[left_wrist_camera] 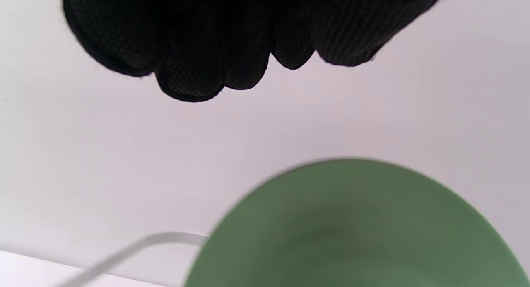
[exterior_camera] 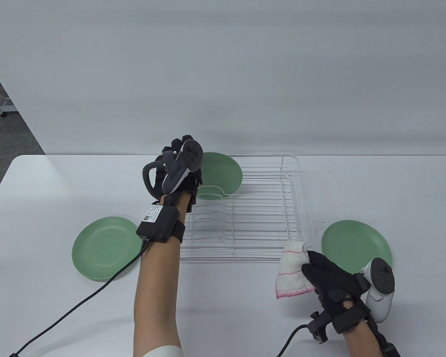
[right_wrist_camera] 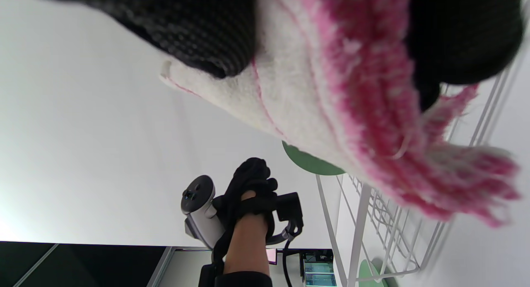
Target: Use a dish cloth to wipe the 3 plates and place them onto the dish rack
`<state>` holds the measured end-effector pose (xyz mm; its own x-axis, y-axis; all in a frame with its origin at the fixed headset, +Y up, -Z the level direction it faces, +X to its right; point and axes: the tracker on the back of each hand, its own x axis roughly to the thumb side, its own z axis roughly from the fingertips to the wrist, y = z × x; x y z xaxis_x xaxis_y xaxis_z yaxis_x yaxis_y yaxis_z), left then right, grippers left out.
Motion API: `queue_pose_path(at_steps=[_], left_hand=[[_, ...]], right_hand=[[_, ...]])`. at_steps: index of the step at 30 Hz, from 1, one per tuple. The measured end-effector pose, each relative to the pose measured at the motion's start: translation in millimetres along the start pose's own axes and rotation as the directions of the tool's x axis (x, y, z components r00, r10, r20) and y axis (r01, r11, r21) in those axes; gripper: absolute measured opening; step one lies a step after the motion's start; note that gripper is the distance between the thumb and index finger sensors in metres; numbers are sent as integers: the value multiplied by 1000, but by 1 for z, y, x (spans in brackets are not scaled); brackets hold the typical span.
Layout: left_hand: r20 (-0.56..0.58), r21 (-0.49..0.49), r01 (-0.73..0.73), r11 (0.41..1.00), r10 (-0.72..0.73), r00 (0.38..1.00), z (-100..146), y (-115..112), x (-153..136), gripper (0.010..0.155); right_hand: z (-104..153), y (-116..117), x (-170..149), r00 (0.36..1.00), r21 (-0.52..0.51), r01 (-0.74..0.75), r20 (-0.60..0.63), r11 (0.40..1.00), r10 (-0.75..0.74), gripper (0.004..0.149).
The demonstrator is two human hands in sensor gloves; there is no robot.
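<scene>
Plates: in the table view one plate (exterior_camera: pixel 217 176) stands upright at the far left end of the rack (exterior_camera: pixel 260 208), another, the left plate (exterior_camera: pixel 104 252), lies flat on the desk (exterior_camera: pixel 59 186) left of the rack, and a third, the right plate (exterior_camera: pixel 355 248), lies flat to the rack's right. The left hand (exterior_camera: pixel 178 169) hangs by the upright plate's left edge; whether it touches is hidden by the tracker (exterior_camera: pixel 182 163). The right hand (exterior_camera: pixel 330 277) pinches a white cloth (exterior_camera: pixel 291 273) with a pink hem, held near the rack's near right corner, beside the right plate.

In the left wrist view the fingers (left_wrist_camera: pixel 194 67) hang loosely curled, holding nothing, apart from the blurred green plate (left_wrist_camera: pixel 356 229) below them.

In the right wrist view the fingers (right_wrist_camera: pixel 186 30) clamp the cloth (right_wrist_camera: pixel 323 100) close to the lens. Beyond it the rack's wires (right_wrist_camera: pixel 372 220) show, with the left hand (right_wrist_camera: pixel 248 187) raised next to the upright plate (right_wrist_camera: pixel 308 160).
</scene>
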<state>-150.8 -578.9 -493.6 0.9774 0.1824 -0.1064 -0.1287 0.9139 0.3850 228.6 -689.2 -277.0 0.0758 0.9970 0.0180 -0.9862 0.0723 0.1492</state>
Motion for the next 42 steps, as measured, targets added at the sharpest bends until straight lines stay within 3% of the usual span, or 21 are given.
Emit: queue_pose_path(at_steps=[4,8,13,16,25,28,30,33,37,39,41,42], left_hand=[[-67,14,2,1000,-1,998,16,29,-50,58],[-185,-37,62,997,-67,980,35,37,-114,61],[-401,-165,24,986,-89,912,71,18,-196,69],[-516,-290,-63,955,-101,851,94,-4,-235,84],[-675,-446,-156,881,-217,705,144,-52,-292,94],[-693,-456,-180,872,-220,687,152,-61,-300,90],[-683,-459,-185,869,-211,699,154,-65,-303,77],[-705,-395,-201,896,-156,692,159,-67,-307,55],[-832,-211,-468,858,93,546,170,-70,-320,49],[-811,-74,-596,800,299,503,175,-73,-326,46],[-744,78,-724,685,524,415,179,-78,-326,45],[-726,95,-764,639,569,386,180,-80,-326,45]], right_hand=[[0,6,1,1000,30,-17,1,999,17,49],[1,13,2,1000,53,-23,9,998,22,49],[0,21,0,999,82,-42,1,996,42,49],[-1,25,-2,999,93,-48,-4,995,49,49],[-1,27,-5,998,101,-60,-8,993,61,49],[-1,27,-5,998,99,-63,-11,993,65,49],[-1,27,-6,998,96,-66,-14,993,68,49],[-1,27,-6,997,95,-68,-19,993,70,49],[-1,27,-7,997,100,-70,-22,992,73,49],[-1,27,-7,997,102,-71,-25,992,74,49],[-1,28,-8,997,108,-74,-28,991,78,50],[-1,28,-8,996,109,-76,-29,991,80,49]])
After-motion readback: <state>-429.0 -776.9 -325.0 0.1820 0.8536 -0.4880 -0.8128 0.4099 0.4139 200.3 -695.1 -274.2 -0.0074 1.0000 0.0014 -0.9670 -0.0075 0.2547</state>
